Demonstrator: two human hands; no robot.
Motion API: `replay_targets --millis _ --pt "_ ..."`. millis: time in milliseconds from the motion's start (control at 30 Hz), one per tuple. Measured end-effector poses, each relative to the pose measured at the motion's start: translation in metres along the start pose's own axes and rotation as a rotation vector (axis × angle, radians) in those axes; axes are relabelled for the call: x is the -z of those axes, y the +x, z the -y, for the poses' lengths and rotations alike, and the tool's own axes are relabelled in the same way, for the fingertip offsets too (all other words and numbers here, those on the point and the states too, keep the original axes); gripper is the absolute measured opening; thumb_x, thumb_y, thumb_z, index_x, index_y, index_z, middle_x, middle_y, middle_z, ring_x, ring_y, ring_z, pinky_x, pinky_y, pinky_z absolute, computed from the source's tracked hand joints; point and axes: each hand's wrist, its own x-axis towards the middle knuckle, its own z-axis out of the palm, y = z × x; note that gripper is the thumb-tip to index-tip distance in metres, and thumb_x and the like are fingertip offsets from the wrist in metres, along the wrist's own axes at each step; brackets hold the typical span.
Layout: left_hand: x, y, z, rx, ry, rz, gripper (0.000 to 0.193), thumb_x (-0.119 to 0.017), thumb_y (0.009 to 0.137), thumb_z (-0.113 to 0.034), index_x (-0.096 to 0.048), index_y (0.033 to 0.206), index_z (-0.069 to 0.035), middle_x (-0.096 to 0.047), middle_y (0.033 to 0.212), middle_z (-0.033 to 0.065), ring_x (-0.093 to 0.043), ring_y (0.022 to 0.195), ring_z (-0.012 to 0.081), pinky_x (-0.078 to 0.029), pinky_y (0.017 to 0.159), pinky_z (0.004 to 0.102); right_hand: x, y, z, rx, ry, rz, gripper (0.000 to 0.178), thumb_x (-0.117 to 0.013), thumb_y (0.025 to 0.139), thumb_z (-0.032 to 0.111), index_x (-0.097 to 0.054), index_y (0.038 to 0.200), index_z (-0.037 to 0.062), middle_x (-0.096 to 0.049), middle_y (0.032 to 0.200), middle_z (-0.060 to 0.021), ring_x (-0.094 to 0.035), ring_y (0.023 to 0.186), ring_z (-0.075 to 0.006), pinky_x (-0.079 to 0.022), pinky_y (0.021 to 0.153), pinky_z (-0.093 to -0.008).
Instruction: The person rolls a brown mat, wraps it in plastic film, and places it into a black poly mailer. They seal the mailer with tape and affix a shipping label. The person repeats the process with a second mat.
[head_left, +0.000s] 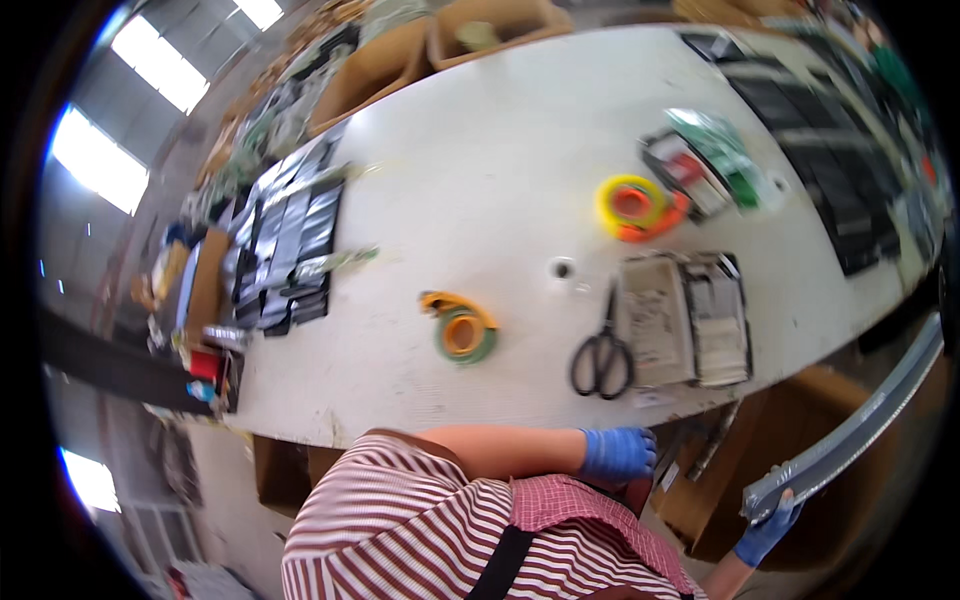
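Observation:
My left hand (617, 455), in a blue glove, is just off the table's front edge, below the black scissors (603, 355). Its fingers are curled together, with nothing visible in them. Out to the right, my right hand (768, 528), also blue-gloved, grips the lower end of a long grey strip wrapped in clear plastic (850, 425). The strip slants up toward the right rim, beyond the table. Nearest to my left hand on the table are the scissors and an open grey box (655, 320) with two compartments.
On the white table (480, 200) are an orange tape dispenser with green tape (462, 335) and another with yellow tape (632, 203). Dark plastic packs (300, 225) lie at the left, more black packs (815, 140) at the right. A cardboard box (840, 470) stands below my right side.

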Motion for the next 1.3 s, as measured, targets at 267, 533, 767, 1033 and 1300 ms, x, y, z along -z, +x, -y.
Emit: replay_targets --millis 267,533,767,1033,1300 --pt "0.131 -0.267 -0.041 0.49 -0.041 -0.317 0.025 -0.057 0.078 -0.006 -0.069 0.1 -0.008 -0.066 0.097 0.0135 -0.062 0.092 0.0328 -0.05 0.083 0.0404 -0.272 -0.126 0.068 -0.261 0.235 0.702 0.096 -0.09 0.058 0.032 -0.042 0.133 -0.003 -0.06 0.117 -0.0156 -0.062 0.103 -0.0308 -0.056 0.086 -0.042" --pt "0.278 -0.635 -0.071 1.082 0.442 -0.982 0.017 -0.063 0.082 -0.007 -0.069 0.098 -0.007 -0.069 0.091 0.0136 -0.066 0.085 0.0316 -0.053 0.077 0.0382 -0.57 -0.245 -0.017 -0.245 -0.253 1.06 0.048 -0.075 0.067 0.01 -0.056 0.111 0.0026 -0.063 0.095 -0.0046 -0.061 0.079 -0.0142 -0.052 0.072 -0.0289" --pt "0.376 -0.791 -0.012 1.503 0.526 -0.946 0.024 -0.061 0.087 -0.009 -0.067 0.11 -0.005 -0.068 0.101 0.0171 -0.063 0.099 0.0335 -0.049 0.09 0.0379 -0.581 -0.274 -0.136 0.35 -1.217 0.914 0.067 -0.08 0.067 0.031 -0.049 0.117 0.0003 -0.065 0.099 -0.0215 -0.064 0.089 -0.039 -0.052 0.08 -0.042" --pt "0.364 -0.87 0.134 1.73 0.292 -0.514 0.049 -0.058 0.086 -0.007 -0.051 0.135 -0.013 -0.056 0.131 0.0158 -0.051 0.124 0.0341 -0.042 0.105 0.0399 -0.61 -0.231 -0.118 0.102 -1.1 0.912 0.075 -0.081 0.065 0.019 -0.044 0.125 -0.0055 -0.06 0.112 -0.023 -0.061 0.101 -0.0337 -0.05 0.088 -0.0398" --pt "0.375 -0.869 0.131 1.804 0.251 -0.2 0.05 -0.064 0.086 -0.016 -0.052 0.134 -0.014 -0.056 0.127 0.0189 -0.056 0.116 0.0342 -0.045 0.099 0.0407 -0.609 -0.216 -0.131 0.173 -1.204 0.817 0.083 -0.081 0.065 0.022 -0.041 0.131 -0.0062 -0.059 0.116 -0.0227 -0.06 0.106 -0.0338 -0.048 0.092 -0.0378"
